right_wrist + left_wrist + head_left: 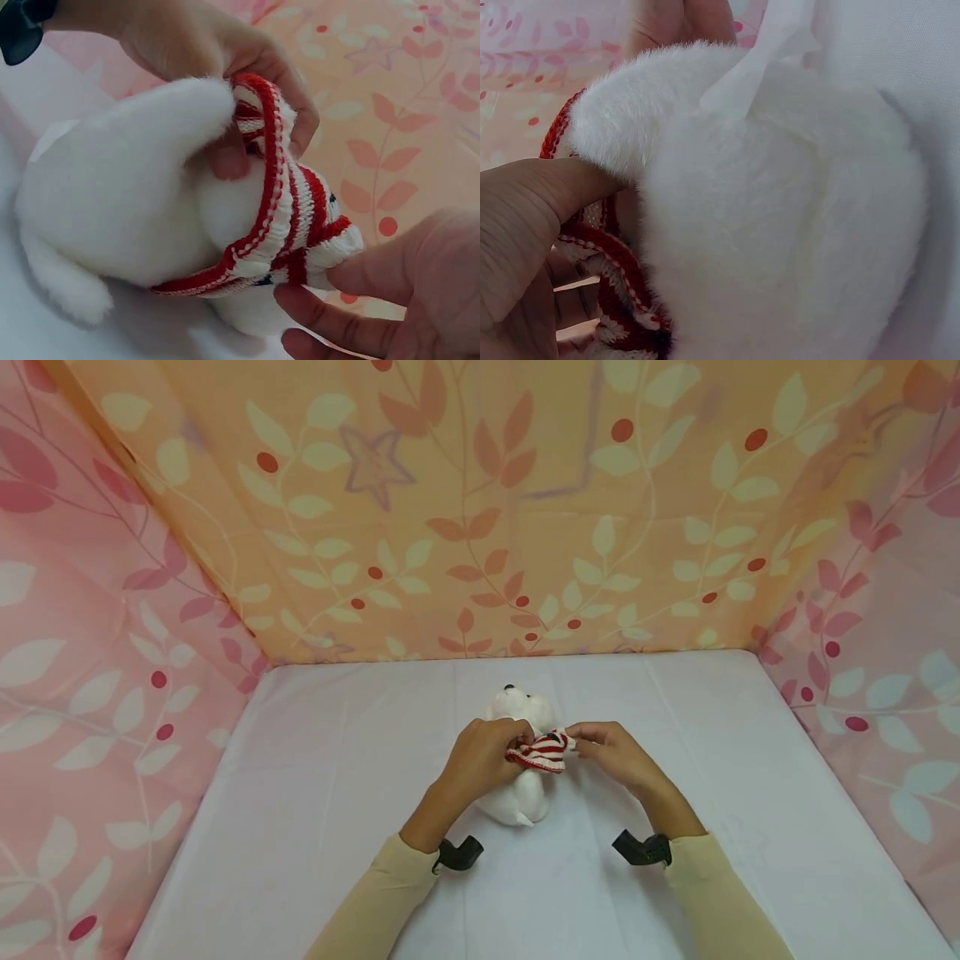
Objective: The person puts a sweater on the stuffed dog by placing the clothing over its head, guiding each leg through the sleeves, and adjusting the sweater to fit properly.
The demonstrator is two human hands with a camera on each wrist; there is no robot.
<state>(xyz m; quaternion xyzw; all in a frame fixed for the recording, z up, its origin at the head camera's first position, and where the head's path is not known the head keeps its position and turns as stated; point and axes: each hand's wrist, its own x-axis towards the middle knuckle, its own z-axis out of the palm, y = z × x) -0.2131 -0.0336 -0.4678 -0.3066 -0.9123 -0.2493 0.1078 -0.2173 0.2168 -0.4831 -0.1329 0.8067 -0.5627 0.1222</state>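
A white plush toy animal (516,800) lies on the table, its black nose toward the back wall. A small red-and-white striped knit sweater (543,753) covers part of its upper body. My left hand (483,758) grips the sweater's edge; in the left wrist view its thumb (585,184) goes in between the fur and the knit. The red hem (271,172) is spread around the toy in the right wrist view. My right hand (617,758) pinches the sweater's white-cuffed sleeve (330,251) between thumb and fingers. The toy's chest is partly hidden by the sweater and left hand.
A white cloth covers the table (360,777). Leaf-patterned fabric walls stand on the left, right and at the back (465,568). Each wrist carries a black camera mount (459,853). A white tag (761,64) sticks out of the toy's fur.
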